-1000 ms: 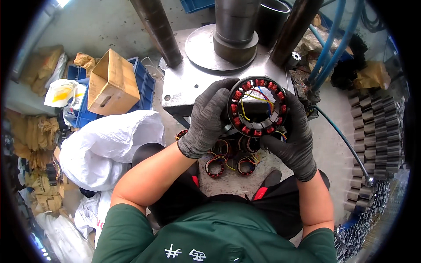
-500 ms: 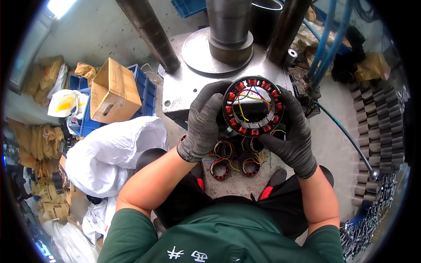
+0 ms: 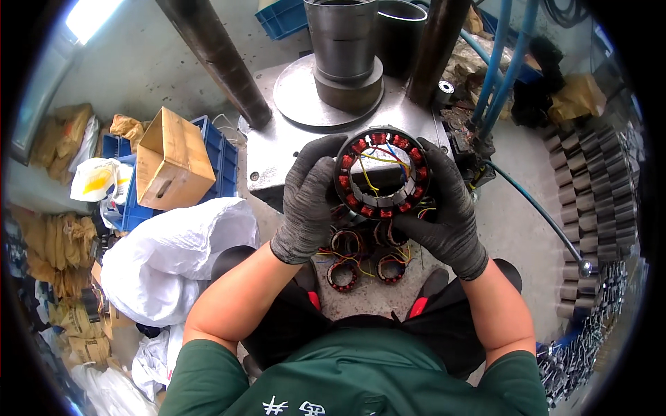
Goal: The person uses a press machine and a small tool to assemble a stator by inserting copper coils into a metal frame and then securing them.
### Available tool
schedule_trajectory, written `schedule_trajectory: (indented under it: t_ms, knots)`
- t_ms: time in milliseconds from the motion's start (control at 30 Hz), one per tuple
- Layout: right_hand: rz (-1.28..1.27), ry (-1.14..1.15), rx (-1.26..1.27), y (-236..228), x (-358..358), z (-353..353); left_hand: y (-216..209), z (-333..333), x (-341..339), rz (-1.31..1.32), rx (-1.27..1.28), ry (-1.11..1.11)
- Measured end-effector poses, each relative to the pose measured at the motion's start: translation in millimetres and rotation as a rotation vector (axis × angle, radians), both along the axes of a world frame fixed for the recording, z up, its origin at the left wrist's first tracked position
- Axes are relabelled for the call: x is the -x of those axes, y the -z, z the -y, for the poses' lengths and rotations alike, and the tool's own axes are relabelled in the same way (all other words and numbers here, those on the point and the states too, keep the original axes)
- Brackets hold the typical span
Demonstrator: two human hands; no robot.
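From my remote seat, I see both grey-gloved grips clamped on one round stator (image 3: pixel 383 202): the left grip (image 3: pixel 310 201) on its left rim, the right grip (image 3: pixel 447 216) around its right side, thumb at the lower edge. The stator sits between them, above the floor (image 3: pixel 368 299), neither grip nearer. Being a ring, it has no long axis; its face tilts up toward me, red coils (image 3: pixel 378 139) lining it, coloured wires (image 3: pixel 368 182) loose across the hole. Ahead of the grips, slightly left, a steel cylinder (image 3: pixel 340 48) stands on a disc (image 3: pixel 295 97) on a metal bed (image 3: pixel 267 165). Below the grips, nearer the body, several more stators (image 3: pixel 331 279) lie on the floor.
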State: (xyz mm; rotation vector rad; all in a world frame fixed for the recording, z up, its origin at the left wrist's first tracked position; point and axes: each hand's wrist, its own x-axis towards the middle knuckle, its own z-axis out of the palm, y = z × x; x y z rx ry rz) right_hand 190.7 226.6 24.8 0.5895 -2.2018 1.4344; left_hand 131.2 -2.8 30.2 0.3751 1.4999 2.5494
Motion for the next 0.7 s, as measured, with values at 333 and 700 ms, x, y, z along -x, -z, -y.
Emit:
schedule_trajectory:
  t_ms: [333,700]
  knots:
    - [0.027,-0.061,0.029,5.0,-2.1,-2.7,-1.0,-0.8,0.8,-0.049,0.053,-0.032]
    - [0.0,-0.007,-0.003,8.4,0.7,-1.8,-3.5,-0.6,1.6,-0.068,0.05,-0.011]
